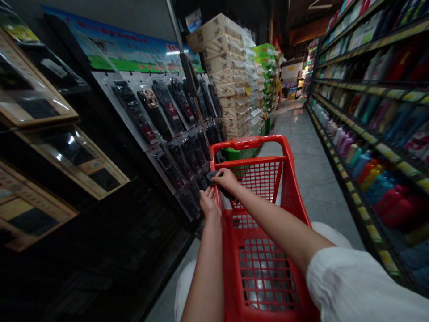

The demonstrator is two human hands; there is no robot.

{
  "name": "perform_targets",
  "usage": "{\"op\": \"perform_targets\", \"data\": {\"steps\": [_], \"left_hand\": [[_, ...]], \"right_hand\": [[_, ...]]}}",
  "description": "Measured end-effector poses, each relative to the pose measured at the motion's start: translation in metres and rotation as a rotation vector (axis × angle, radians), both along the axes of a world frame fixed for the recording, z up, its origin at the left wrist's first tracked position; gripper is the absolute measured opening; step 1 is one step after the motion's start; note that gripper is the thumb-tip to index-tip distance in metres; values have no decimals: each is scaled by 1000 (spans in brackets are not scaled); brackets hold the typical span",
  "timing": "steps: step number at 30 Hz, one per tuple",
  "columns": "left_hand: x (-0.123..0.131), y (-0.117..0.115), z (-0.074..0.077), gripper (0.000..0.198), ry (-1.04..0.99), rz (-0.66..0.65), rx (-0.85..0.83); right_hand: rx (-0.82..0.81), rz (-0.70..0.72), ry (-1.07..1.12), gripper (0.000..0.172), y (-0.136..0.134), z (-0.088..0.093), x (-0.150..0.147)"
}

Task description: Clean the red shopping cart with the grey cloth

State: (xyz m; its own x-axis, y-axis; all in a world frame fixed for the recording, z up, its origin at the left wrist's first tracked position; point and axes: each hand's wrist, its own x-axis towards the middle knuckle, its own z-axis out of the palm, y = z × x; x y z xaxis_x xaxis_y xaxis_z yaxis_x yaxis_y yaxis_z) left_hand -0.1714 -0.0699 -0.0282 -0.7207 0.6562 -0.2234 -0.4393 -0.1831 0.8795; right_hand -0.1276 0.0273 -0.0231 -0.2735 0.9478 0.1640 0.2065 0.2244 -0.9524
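Note:
My right hand (227,180) reaches across the red shopping basket cart (231,264) to its far left corner. Its thumb and fingers pinch a small dark grey flat item (211,176), whose kind I cannot make out. A black strip shows beneath that wrist, partly hidden. My left hand (209,203) is just below, at the outer left side of the cart, fingers stretched out and palm turned up, holding nothing visible. Close beyond both hands hangs a rack of packaged dark belts (167,105), some with buckles showing.
Framed boxed goods (97,174) hang on the dark wall at left. Stacked cartons (228,76) and green boxes (266,58) stand ahead. A slanted metal pole (182,44) crosses the belt rack. Shelves of bottles (368,156) line the right side of the tiled aisle (301,147).

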Motion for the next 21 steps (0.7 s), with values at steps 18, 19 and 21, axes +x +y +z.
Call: {"op": "perform_targets", "data": {"steps": [18,19,21], "left_hand": [[-14,-52,7,53,-102,-419,178],[-14,-51,7,52,-100,-413,182],[-13,-50,7,52,-93,-397,183]], "right_hand": [[-336,255,210,19,-174,-48,64],[-353,257,223,18,-181,-49,66],[-384,237,270,17,-190,-51,67]]}}
